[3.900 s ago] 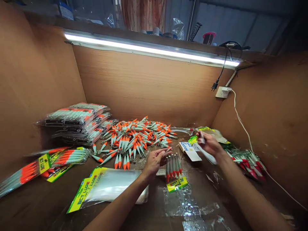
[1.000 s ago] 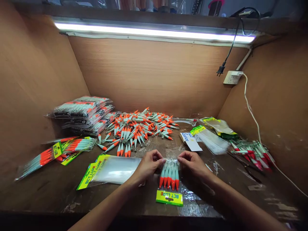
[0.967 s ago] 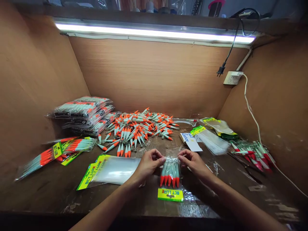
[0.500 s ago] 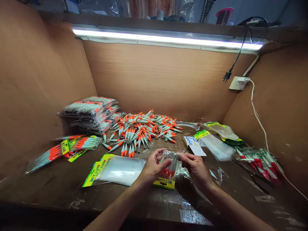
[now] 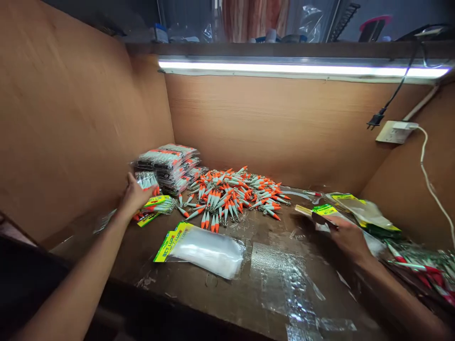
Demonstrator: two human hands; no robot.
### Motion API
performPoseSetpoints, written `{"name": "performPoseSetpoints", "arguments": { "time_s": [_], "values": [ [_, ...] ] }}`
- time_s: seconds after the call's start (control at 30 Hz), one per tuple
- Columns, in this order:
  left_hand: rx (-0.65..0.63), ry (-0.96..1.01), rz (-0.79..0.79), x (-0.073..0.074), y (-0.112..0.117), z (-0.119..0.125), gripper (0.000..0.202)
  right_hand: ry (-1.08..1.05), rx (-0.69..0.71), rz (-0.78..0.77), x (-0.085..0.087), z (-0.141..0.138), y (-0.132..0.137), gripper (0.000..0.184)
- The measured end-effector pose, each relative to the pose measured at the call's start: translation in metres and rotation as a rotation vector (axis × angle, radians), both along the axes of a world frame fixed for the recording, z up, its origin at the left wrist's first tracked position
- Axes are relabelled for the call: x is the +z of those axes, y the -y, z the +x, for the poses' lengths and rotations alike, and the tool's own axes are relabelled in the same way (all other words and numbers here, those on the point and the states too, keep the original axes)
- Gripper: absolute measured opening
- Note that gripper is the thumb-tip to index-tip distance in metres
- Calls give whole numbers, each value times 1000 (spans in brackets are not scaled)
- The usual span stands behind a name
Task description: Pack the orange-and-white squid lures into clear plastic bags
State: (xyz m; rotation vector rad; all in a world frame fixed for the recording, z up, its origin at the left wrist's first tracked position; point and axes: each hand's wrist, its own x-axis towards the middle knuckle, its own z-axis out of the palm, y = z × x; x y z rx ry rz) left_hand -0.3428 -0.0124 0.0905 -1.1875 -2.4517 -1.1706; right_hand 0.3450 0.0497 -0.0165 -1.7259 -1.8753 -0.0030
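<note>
My left hand [image 5: 134,195] grips a clear bag of lures [image 5: 146,180], white with orange tips, over the left pile. Beneath it lie bagged lures [image 5: 161,204] with yellow-green header cards. On the right, my right hand [image 5: 350,237] is closed around a flat, tan-edged piece [image 5: 303,210]; a dark part by the fingers is hard to make out. Under that hand lie clear bags with yellow-green headers [image 5: 324,209]. In the middle, empty header bags [image 5: 206,251] printed BCT LURE rest on the table. Loose orange-and-white lures [image 5: 227,194] are heaped behind them.
Packed bags of lures [image 5: 167,161] are stacked at the back left. More bags [image 5: 369,213] and red-and-white lures [image 5: 426,270] lie right. Clear tape [image 5: 280,270] covers part of the tabletop. A black plug [image 5: 376,118] hangs near the outlet [image 5: 396,131].
My hands have separated: the left carried the lure bag to the left pile, and the right reached right, where the white box with blue print lay. The view has swung left.
</note>
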Motion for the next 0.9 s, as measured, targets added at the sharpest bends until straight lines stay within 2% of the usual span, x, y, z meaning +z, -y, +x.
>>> {"name": "performPoseSetpoints", "arguments": {
  "time_s": [0.03, 0.1, 0.13, 0.17, 0.2, 0.27, 0.3, 0.33, 0.4, 0.43, 0.5, 0.57, 0.6, 0.73, 0.8, 0.9],
  "values": [
    [5, -58, -5, -3, -1, -1, 104, -187, -5, -42, 4, -3, -2, 28],
    [-52, -206, 94, -14, 4, 24, 106, -571, 64, -221, 10, -23, 3, 35],
    [-131, -267, 167, -22, 9, 50, 100, -728, 118, -331, 12, -39, 8, 37],
    [-264, -299, 217, -30, 16, 82, 93, -844, 196, -437, 13, -58, 16, 38],
    [-455, -322, 216, -40, 24, 118, 91, -912, 290, -529, 12, -78, 24, 39],
    [-864, -373, 80, -58, 40, 193, 104, -965, 461, -726, 11, -116, 41, 41],
    [-1013, -403, -31, -65, 46, 227, 115, -961, 522, -807, 10, -131, 46, 43],
    [-1077, -414, -122, -70, 50, 255, 123, -935, 573, -871, 10, -142, 48, 45],
    [-1091, -417, -308, -75, 49, 292, 113, -799, 623, -908, 12, -151, 41, 51],
    [-1078, -421, -376, -75, 45, 302, 104, -685, 601, -832, 14, -150, 33, 54],
    [-1074, -438, -421, -71, 32, 307, 93, -427, 475, -558, 17, -143, 10, 54],
    [-1106, -446, -372, -68, 18, 303, 92, -241, 339, -315, 17, -137, -13, 40],
    [-1124, -438, -336, -69, 12, 300, 94, -194, 309, -264, 15, -137, -22, 32],
    [-1177, -334, -238, -80, -3, 287, 98, -162, 309, -227, 5, -154, -43, 14],
    [-1188, -270, -237, -88, -7, 282, 99, -178, 306, -190, 7, -159, -46, 21],
    [-1173, -204, -261, -96, -11, 277, 99, -232, 343, -164, 27, -144, -41, 37]
  ]
}}
